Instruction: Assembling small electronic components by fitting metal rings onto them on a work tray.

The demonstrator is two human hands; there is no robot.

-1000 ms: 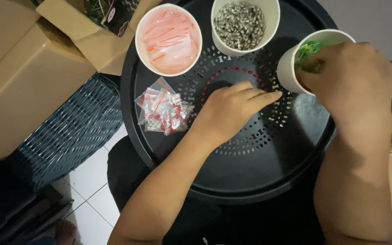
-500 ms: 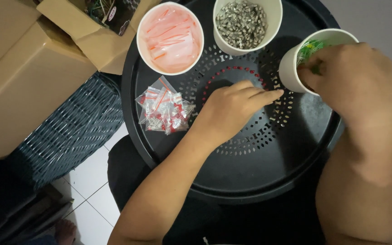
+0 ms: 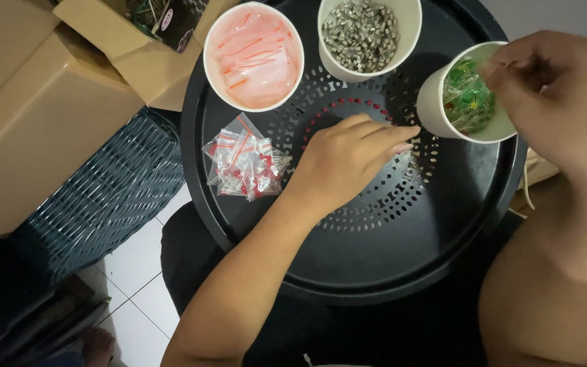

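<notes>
Head view

Tray: a big round black tray [image 3: 402,272] with many small holes in the middle fills most of the picture.

Left hand: the left hand [image 3: 348,160] lies palm down on the middle of the tray. Its fingers [image 3: 388,132] are stretched out almost flat and point to the right. They sit close together. It holds nothing that shows (what is under the palm is hidden).

Right hand: the right hand [image 3: 558,88] is over the right edge of the tray, at the rim of the cup of green bits [image 3: 467,95]. Its fingertips are pinched close together at the cup's mouth. I cannot tell if they have hold of a bit.

Cup of green bits: a white paper cup on the right side of the tray, tipped a little to the left. It is just beside the left hand's fingertips.

Cup of silver bits: another white cup [image 3: 365,34] stands at the top of the tray, full of small shiny metal pieces.

Bowl of bags: a white bowl [image 3: 254,58] at the top left of the tray holds clear little bags with red strips.

Pile of filled bags: some small bags [image 3: 242,163] with red and white bits lie on the tray, left of the left hand and apart from it.

Boxes: brown cardboard boxes [image 3: 28,115] sit to the left, off the tray.

Basket: a dark blue woven basket [image 3: 103,197] is under the boxes.
</notes>
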